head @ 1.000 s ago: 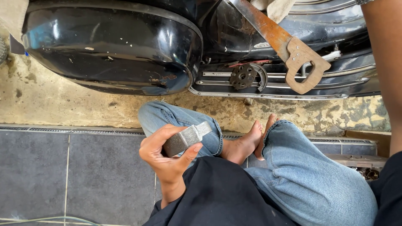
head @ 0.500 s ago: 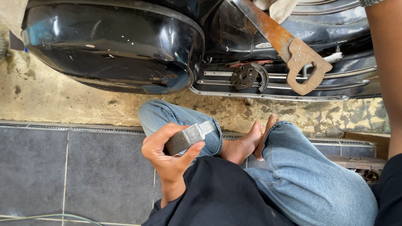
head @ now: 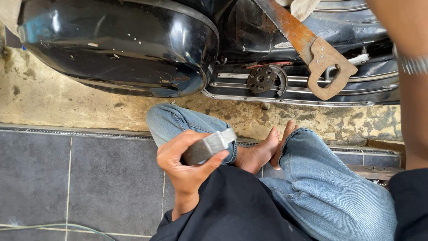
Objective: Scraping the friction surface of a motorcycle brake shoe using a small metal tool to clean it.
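Grey floor tiles (head: 89, 178) fill the lower left of the head view, and beyond a narrow drain strip lies a band of stained, yellowish concrete (head: 58, 98) on which a black scooter (head: 133, 49) lies. At the fingers: the left hand (head: 187, 167) is clamped on a small metal block (head: 208, 146), the thumb pressing along its near long edge and the curled fingers wrapping its far side, so the piece is held fast just above the left knee. That block is a dull grey, roughly rectangular bar, scuffed and matte, with a paler, brighter end face turned toward the bare feet (head: 263, 151); its other end is hidden inside the palm. It tilts slightly, the pale end higher and to the right. Around the hand are the legs in faded blue jeans (head: 321, 187), crossed, and a black garment (head: 232, 209) across the lap. Farther out, the scooter's glossy rounded side panel reflects the sky, and beside it a dark round disc with holes (head: 262, 79) sits against the chrome-trimmed footboard. A rusty handsaw (head: 307, 44) with a worn wooden handle leans across the bodywork. Along the right edge a bare forearm (head: 414, 89) wearing a metal wristband rises out of frame; the right hand itself is not visible, so I cannot tell how its fingers stand.
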